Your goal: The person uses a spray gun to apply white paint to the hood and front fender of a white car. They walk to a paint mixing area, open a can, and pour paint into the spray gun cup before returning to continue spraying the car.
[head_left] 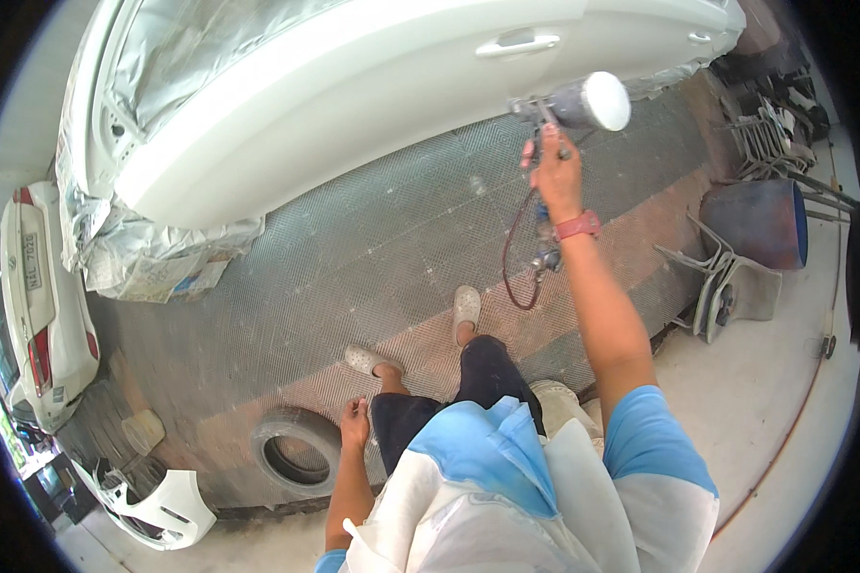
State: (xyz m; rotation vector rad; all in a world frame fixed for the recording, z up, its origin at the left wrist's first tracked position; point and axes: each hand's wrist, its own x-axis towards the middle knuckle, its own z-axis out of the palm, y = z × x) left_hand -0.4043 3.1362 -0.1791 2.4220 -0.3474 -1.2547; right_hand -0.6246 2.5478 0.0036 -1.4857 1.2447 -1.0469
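My right hand (pixel 556 177) is closed around the handle of a spray gun (pixel 548 113), held out beside the lower part of a white car door. The gun's cup (pixel 604 101), with a white end, points to the right. A thin dark red hose (pixel 508 258) loops below the grip, near a small metal fitting (pixel 547 260). The glossy white door panel (pixel 354 105) has a handle (pixel 518 45) near its top edge. My left hand (pixel 354 420) hangs low beside my thigh, fingers curled in, with nothing visible in it.
Masking film and paper (pixel 162 263) cover the car's lower left end. A tire (pixel 296 451) lies near my left hand. A white bumper (pixel 167 511) and a parked white car (pixel 43 306) are at the left. Chairs (pixel 736 286) and a blue drum (pixel 755 224) stand right, on grid matting (pixel 392 248).
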